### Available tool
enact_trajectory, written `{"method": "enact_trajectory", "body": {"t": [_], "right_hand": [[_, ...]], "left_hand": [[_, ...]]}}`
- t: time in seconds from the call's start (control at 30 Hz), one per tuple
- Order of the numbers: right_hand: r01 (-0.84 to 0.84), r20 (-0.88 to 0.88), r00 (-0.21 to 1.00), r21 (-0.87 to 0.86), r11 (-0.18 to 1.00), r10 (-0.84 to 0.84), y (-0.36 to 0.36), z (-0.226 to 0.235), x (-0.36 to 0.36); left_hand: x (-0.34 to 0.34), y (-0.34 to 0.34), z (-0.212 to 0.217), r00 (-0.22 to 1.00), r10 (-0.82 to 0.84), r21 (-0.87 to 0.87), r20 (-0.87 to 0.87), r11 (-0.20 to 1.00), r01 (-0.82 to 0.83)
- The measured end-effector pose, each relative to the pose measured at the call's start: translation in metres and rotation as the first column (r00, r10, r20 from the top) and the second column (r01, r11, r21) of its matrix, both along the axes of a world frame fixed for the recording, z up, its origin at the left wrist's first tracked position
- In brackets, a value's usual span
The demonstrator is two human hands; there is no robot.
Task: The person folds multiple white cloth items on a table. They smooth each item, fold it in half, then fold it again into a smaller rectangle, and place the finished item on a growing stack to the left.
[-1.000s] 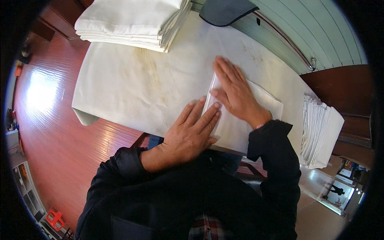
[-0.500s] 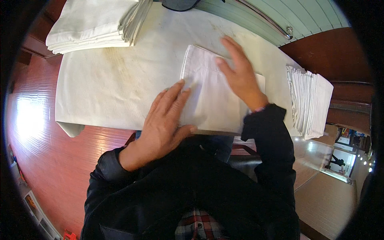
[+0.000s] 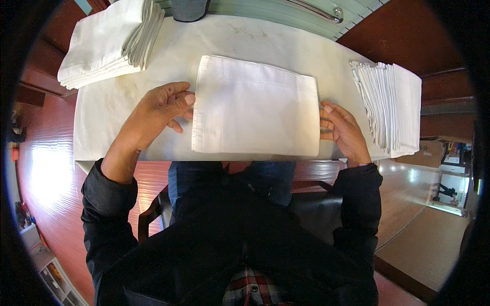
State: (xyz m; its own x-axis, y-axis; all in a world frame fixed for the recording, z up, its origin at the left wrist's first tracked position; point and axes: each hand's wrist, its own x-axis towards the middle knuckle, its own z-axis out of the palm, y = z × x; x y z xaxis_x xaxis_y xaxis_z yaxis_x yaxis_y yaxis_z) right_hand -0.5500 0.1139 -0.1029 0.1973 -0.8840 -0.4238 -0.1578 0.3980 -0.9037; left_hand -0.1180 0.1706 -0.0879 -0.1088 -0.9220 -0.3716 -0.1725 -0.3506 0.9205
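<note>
A folded white cloth [image 3: 255, 109], creased into a flat rectangle, lies in front of me near the table's front edge. At its left side is my left hand [image 3: 155, 112], fingers spread and loosely bent, with fingertips against or just under the cloth's edge. My right hand [image 3: 344, 130] is at the opposite side, palm turned inward and fingers apart, its tips reaching the right edge. Neither thumb lies on top of the cloth. Whether any fingertips go beneath it is hard to make out.
A thick stack of folded white cloths [image 3: 104, 43] sits at the far left of the white-covered table [image 3: 245, 38]. Another fanned row of folded cloths [image 3: 388, 109] is at the right end. A dark grey object [image 3: 189, 9] stands at the back, near a metal rail [image 3: 316, 10].
My hands have moved apart from the cloth's top to its left and right edges. The cloth now shows as a wide, flat rectangle. My view has shifted a little.
</note>
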Motion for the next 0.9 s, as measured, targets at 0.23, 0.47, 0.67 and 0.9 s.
{"method": "enact_trajectory", "body": {"t": [0.23,0.47,0.67,0.9], "right_hand": [[-0.135,-0.189,0.971,0.070,0.988,0.146,-0.017,-0.010,-0.001],[-0.190,-0.315,0.941,-0.179,0.965,0.127,-0.007,-0.006,0.015],[-0.041,0.041,0.998,-0.050,0.998,0.043,-0.006,-0.006,0.015],[-0.071,0.089,0.994,0.124,0.990,0.060,-0.014,-0.017,0.012]], "left_hand": [[-0.004,-0.025,-0.001,0.997,-0.058,0.109,0.053,0.993,0.052],[-0.018,-0.034,-0.013,0.862,-0.194,-0.112,0.469,0.955,0.276],[-0.030,-0.023,-0.017,0.915,-0.082,-0.385,0.396,0.890,0.246],[-0.028,-0.015,-0.013,0.836,0.031,-0.448,0.547,0.855,0.262]]}}
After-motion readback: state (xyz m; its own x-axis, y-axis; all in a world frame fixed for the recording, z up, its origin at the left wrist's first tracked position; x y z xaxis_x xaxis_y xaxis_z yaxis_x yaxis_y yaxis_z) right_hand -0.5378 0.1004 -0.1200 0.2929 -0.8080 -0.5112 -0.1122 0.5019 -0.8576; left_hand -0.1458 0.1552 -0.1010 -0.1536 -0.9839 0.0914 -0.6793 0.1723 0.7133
